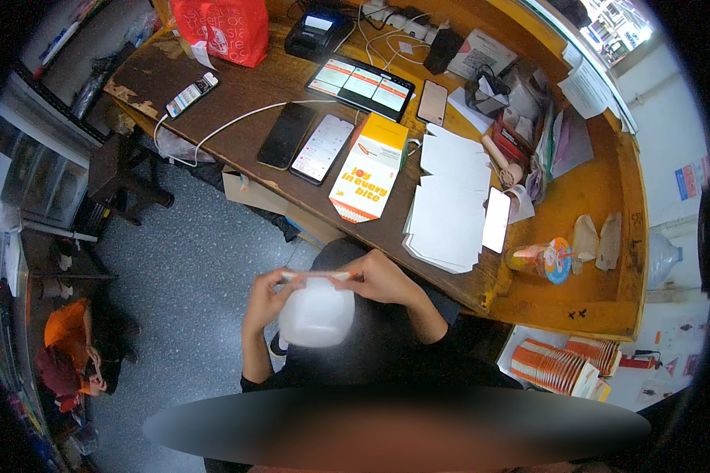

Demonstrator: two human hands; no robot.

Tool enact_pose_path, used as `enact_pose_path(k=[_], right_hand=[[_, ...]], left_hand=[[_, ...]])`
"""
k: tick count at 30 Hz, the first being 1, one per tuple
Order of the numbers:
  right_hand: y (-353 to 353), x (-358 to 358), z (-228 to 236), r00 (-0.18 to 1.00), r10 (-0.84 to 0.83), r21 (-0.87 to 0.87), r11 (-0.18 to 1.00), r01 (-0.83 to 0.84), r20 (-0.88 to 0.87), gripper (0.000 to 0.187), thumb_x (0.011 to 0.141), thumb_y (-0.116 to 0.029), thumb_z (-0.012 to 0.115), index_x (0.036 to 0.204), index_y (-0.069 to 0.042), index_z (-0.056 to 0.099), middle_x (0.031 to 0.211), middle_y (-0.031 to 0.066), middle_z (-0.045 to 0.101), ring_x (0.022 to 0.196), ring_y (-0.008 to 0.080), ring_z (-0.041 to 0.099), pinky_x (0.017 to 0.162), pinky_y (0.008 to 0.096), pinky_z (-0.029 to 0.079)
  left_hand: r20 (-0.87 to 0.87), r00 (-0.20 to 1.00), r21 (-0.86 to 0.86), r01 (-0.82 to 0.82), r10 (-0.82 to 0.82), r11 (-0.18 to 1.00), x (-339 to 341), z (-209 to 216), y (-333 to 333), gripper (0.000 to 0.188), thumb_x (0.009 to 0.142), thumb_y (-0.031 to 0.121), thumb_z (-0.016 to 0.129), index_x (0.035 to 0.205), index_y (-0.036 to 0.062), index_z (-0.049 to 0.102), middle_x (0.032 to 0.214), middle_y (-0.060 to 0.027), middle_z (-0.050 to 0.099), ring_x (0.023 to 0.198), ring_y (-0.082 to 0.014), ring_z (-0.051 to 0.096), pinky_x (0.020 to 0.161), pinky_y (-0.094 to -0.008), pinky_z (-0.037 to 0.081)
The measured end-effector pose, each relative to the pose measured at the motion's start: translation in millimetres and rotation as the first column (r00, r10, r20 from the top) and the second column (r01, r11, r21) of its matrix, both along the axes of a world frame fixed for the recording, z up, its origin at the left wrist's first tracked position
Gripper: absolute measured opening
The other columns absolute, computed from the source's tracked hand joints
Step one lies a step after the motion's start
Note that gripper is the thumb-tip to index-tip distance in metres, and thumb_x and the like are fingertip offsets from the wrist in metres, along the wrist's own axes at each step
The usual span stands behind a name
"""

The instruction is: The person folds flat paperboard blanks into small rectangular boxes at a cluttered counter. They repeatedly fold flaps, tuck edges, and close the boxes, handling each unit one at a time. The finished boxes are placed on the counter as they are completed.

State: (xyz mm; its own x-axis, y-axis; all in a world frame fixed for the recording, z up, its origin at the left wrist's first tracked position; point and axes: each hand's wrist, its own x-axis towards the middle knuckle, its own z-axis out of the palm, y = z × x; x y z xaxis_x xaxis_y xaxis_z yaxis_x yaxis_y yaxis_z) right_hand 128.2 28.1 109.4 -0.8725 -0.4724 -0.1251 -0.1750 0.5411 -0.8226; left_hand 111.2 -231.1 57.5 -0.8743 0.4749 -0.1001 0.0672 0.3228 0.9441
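I hold a flat white paper carton (pixel 317 311) in front of my lap. My left hand (pixel 265 298) grips its left upper edge. My right hand (pixel 385 279) pinches the right end of the same top edge. The top edge shows a thin orange and white strip. The carton hangs down between both hands, its white side facing me. A finished-looking orange and white printed carton (pixel 368 169) lies on the wooden desk (pixel 599 197) ahead, beside a stack of flat white carton blanks (pixel 450 205).
On the desk lie several phones (pixel 322 148), a tablet (pixel 361 83), a small black printer (pixel 315 33), a red bag (pixel 221 30) and cables. A stack of orange cartons (pixel 560 364) sits low at the right. A person in orange (pixel 71 347) crouches at the left.
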Motion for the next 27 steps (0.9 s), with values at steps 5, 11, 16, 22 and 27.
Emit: enact_pose_path(k=[5,11,16,22,27], right_hand=[[-6.8,17.3,17.7,0.718,-0.505,-0.251,0.863,0.439,-0.478,0.036,0.078,0.001,0.066,0.111,-0.011,0.072,0.104,0.0111,0.072,0.087,0.0249,0.072,0.076,0.0314,0.058],[-55.1,50.3,14.3,0.602,-0.286,-0.246,0.957,0.150,-0.746,0.037,0.078,0.000,0.067,0.115,-0.002,0.068,0.114,0.0138,0.069,0.100,0.0240,0.070,0.081,0.0313,0.059],[-39.1,66.1,8.7,0.950,-0.199,-0.452,0.889,0.072,-0.240,0.051,0.077,0.003,0.065,0.127,-0.009,0.064,0.120,0.0147,0.067,0.103,0.0282,0.069,0.087,0.0321,0.054],[20.7,69.2,9.6,0.942,-0.202,-0.615,0.717,0.329,0.268,0.054,0.089,-0.003,0.063,0.141,-0.009,0.050,0.129,0.0160,0.061,0.121,0.0261,0.058,0.101,0.0382,0.046],[11.5,85.5,-10.3,0.928,-0.193,-0.733,0.571,0.370,0.318,0.119,0.084,-0.011,0.075,0.149,-0.019,-0.023,0.155,0.0203,0.021,0.139,0.0328,0.032,0.113,0.0481,0.030]], left_hand=[[-0.367,0.753,0.286,-0.467,0.546,0.837,22.6,1.8,20.4,0.048,0.086,0.012,0.072,0.128,0.0049,0.050,0.123,-0.0115,0.057,0.107,-0.0202,0.058,0.089,-0.0343,0.049],[0.689,0.724,0.707,-0.663,-0.031,0.247,51.7,-0.5,52.1,0.046,0.094,0.024,0.060,0.132,0.0044,0.046,0.131,-0.0121,0.052,0.114,-0.0203,0.056,0.095,-0.0342,0.048],[0.443,0.836,0.689,-0.548,0.323,0.474,60.7,14.3,51.3,0.047,0.092,0.009,0.061,0.135,0.0013,0.043,0.128,-0.0119,0.056,0.112,-0.0205,0.059,0.096,-0.0350,0.050],[0.431,0.839,0.700,-0.542,0.331,0.464,55.4,40.2,53.2,0.046,0.088,0.004,0.062,0.131,-0.0023,0.049,0.122,-0.0118,0.062,0.102,-0.0222,0.066,0.088,-0.0339,0.054],[0.271,0.962,0.654,-0.207,0.031,0.728,61.3,34.6,82.2,0.029,0.081,0.006,0.071,0.110,-0.0008,0.068,0.102,-0.0062,0.069,0.094,-0.0111,0.063,0.083,-0.0277,0.051]])
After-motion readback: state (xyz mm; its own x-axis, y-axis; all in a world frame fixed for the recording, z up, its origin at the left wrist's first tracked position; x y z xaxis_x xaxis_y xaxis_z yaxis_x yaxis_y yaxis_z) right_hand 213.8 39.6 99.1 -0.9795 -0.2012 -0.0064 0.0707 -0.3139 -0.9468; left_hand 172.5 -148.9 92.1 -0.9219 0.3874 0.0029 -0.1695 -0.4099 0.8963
